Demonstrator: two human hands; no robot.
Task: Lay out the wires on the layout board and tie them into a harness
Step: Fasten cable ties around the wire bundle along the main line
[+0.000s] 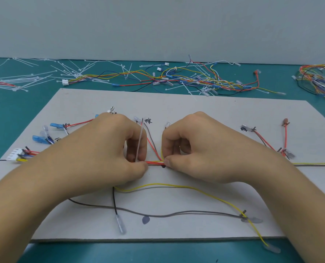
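On the grey layout board [196,107], the left grip [101,149] pinches an upright white cable tie [140,139] at the red wire bundle [154,162]. The right grip [199,147] pinches the bundle just beside it. Loose wires [177,78] litter the far counter [15,111].

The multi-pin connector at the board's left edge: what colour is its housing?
White; the multi-pin connector shows best in the head view.

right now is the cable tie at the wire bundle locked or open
Cannot tell: the left hand pinches the cable tie at the wire bundle, hiding its head; its tail sticks up free.
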